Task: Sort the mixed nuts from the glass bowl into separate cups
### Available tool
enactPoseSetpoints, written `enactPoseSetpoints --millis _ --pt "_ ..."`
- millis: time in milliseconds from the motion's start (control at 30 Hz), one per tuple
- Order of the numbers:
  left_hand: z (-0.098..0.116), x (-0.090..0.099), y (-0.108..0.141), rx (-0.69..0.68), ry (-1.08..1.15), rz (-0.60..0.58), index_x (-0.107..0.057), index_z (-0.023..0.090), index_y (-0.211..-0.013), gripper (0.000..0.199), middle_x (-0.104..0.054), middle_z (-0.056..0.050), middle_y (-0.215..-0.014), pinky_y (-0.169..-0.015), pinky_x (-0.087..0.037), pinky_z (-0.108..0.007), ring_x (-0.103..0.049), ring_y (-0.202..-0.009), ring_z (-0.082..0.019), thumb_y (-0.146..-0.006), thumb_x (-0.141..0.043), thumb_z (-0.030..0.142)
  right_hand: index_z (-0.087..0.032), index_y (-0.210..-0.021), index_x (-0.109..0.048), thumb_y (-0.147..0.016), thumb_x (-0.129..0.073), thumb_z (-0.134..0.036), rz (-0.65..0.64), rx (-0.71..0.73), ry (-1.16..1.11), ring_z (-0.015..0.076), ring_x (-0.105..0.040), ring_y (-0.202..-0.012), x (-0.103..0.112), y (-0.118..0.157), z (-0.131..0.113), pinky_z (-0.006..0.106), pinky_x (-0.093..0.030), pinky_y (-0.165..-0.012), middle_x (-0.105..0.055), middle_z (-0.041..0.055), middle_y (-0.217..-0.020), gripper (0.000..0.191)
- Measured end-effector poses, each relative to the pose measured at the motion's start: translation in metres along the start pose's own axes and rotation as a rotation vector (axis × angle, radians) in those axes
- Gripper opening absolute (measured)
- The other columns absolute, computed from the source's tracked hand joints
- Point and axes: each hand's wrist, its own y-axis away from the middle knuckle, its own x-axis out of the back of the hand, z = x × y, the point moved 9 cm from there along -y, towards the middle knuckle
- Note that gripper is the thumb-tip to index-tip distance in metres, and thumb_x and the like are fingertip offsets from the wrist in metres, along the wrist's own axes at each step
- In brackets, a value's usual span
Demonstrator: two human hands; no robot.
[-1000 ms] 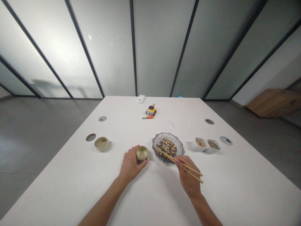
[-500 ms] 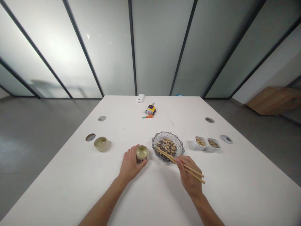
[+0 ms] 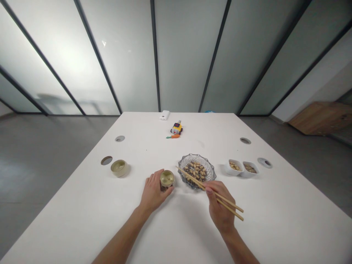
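Observation:
A small greenish cup (image 3: pixel 167 178) stands on the table, with the fingers and thumb of my left hand (image 3: pixel 154 190) wrapped round its side. In my right hand (image 3: pixel 221 205) is a pair of wooden chopsticks (image 3: pixel 196 181), slanting up to the left over a clear glass bowl (image 3: pixel 211 170). Light nuts or seeds (image 3: pixel 195 169) lie among small dark ones in the bowl. The chopstick tips reach the bowl's left rim, near the cup; whether they pinch anything is too small to tell.
Left on the white table (image 3: pixel 82 212) sits another greenish cup (image 3: pixel 119 168). Two joined white dishes (image 3: pixel 242 168) with nuts or seeds stand right of the bowl. Farther back are a toy carrot (image 3: pixel 173 136), a yellow toy car (image 3: pixel 176 127) and a white box-shaped device (image 3: pixel 164 115).
The chopstick tips have moved up and left, from inside the glass bowl to its left rim. My right hand has shifted slightly left. My left hand stays on the cup.

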Motion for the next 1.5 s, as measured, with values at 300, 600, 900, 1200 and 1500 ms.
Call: enactPoseSetpoints --millis 300,600,900,1200,1500 --pt "-0.001 -0.002 0.0 -0.003 0.013 -0.014 -0.049 0.026 -0.136 0.061 -0.066 -0.011 -0.134 -0.103 -0.046 -0.05 -0.062 -0.123 -0.033 -0.083 -0.077 0.036 -0.022 -0.094 -0.073 -0.102 -0.06 -0.033 -0.061 0.074 0.129 0.0198 -0.071 -0.082 0.001 0.003 0.032 0.035 -0.061 -0.078 -0.074 0.0059 -0.088 0.018" --pt "-0.002 -0.001 0.0 -0.011 0.005 0.004 -0.051 0.026 -0.135 0.06 -0.068 -0.01 -0.132 -0.101 -0.049 -0.049 -0.063 -0.121 -0.033 -0.083 -0.077 0.038 -0.022 -0.093 -0.074 -0.101 -0.061 -0.031 -0.073 0.06 0.091 0.0189 -0.071 -0.083 -0.004 0.002 0.038 0.034 -0.061 -0.079 -0.073 0.0055 -0.09 0.018" --pt "-0.001 0.0 -0.001 -0.006 0.006 -0.006 -0.051 0.026 -0.135 0.06 -0.067 -0.01 -0.132 -0.102 -0.048 -0.05 -0.063 -0.121 -0.033 -0.082 -0.078 0.037 -0.021 -0.095 -0.075 -0.101 -0.061 -0.03 -0.059 0.068 0.122 0.0195 -0.072 -0.085 0.0 0.001 0.04 0.034 -0.061 -0.08 -0.075 0.0058 -0.09 0.018" --pt "0.0 0.0 -0.001 -0.001 -0.005 -0.004 -0.05 0.026 -0.136 0.06 -0.067 -0.01 -0.133 -0.103 -0.047 -0.049 -0.063 -0.122 -0.033 -0.083 -0.077 0.038 -0.023 -0.091 -0.074 -0.102 -0.059 -0.032 -0.028 0.002 -0.003 0.0194 -0.073 -0.082 0.0 0.0 0.001 0.034 -0.061 -0.074 -0.076 0.005 -0.087 0.021" --pt "-0.001 0.0 0.0 -0.011 -0.005 0.002 -0.05 0.027 -0.136 0.06 -0.067 -0.009 -0.133 -0.102 -0.048 -0.047 -0.063 -0.122 -0.032 -0.083 -0.078 0.038 -0.022 -0.094 -0.074 -0.1 -0.063 -0.03 -0.003 0.116 0.065 0.0184 -0.073 -0.084 0.002 -0.003 0.018 0.032 -0.061 -0.08 -0.075 0.0043 -0.09 0.015"
